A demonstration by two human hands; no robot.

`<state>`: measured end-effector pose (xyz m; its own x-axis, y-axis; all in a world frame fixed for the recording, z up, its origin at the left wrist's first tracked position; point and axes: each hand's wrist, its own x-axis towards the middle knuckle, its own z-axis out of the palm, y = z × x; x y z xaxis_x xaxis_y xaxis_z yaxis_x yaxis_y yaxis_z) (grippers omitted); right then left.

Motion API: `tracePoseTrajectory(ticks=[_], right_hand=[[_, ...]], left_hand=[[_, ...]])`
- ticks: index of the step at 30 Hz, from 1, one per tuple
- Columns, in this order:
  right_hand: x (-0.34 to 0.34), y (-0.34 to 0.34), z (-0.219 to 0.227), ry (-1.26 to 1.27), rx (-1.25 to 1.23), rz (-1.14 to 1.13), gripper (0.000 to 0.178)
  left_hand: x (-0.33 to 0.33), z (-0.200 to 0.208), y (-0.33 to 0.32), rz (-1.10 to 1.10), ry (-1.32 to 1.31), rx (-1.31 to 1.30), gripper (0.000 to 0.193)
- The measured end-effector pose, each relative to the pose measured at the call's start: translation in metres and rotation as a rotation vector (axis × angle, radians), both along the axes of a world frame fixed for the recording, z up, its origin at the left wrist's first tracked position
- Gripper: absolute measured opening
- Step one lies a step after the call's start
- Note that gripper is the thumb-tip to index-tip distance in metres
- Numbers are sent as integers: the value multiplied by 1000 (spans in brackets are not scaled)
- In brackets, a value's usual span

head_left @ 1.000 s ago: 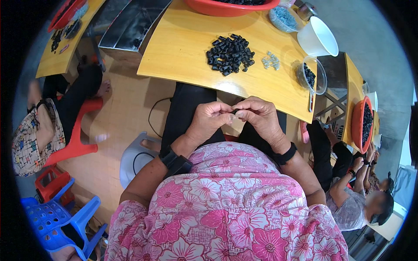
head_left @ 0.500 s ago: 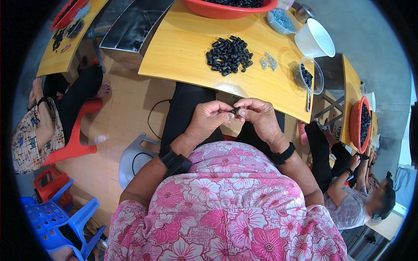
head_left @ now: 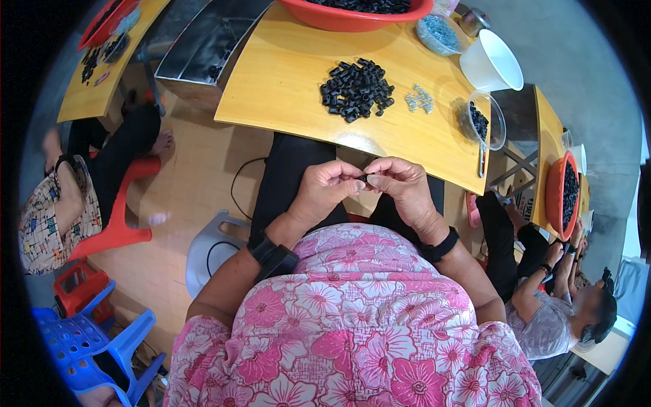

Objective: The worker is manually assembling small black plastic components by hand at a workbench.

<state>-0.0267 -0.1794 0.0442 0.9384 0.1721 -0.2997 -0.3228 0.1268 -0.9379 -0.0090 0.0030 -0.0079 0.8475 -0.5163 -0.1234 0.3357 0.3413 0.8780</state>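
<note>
Above my lap, just off the table's near edge, my left hand [head_left: 330,188] and my right hand [head_left: 401,186] meet at the fingertips. Both are closed in a pinch on one small black part [head_left: 363,179], mostly covered by the thumbs and fingers. On the yellow table [head_left: 271,81] ahead of them lies a pile of small black parts [head_left: 356,89] that look like short hollow plastic pieces. Right of the pile sits a little group of small clear or silvery pieces [head_left: 419,100]. A clear round tub [head_left: 498,122] with black parts stands near the right edge.
A red basin [head_left: 352,22] of black parts stands at the far edge, beside a bowl of bluish pieces [head_left: 437,34] and a white bucket [head_left: 491,60]. A pen-like tool [head_left: 482,161] lies by the tub. Other people sit at tables left and right; a blue chair [head_left: 102,346] is lower left.
My fingers have shifted slightly round the small black part, which is now more covered. At the left, the other person's hand has moved.
</note>
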Motion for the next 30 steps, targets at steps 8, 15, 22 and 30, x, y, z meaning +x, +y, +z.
tracePoseTrajectory(ticks=[8,15,22,30], right_hand=[[-1,-4,2,-49,-154,-14,11],[0,-5,0,-158,-220,67,10],[0,-2,-6,-154,-154,65,10],[0,-8,-11,-164,-31,4,17]], left_hand=[[1,8,0,-11,8,71,18],[2,5,0,-34,-9,71,18],[1,4,-1,-29,12,52,17],[1,6,-1,-38,3,65,18]])
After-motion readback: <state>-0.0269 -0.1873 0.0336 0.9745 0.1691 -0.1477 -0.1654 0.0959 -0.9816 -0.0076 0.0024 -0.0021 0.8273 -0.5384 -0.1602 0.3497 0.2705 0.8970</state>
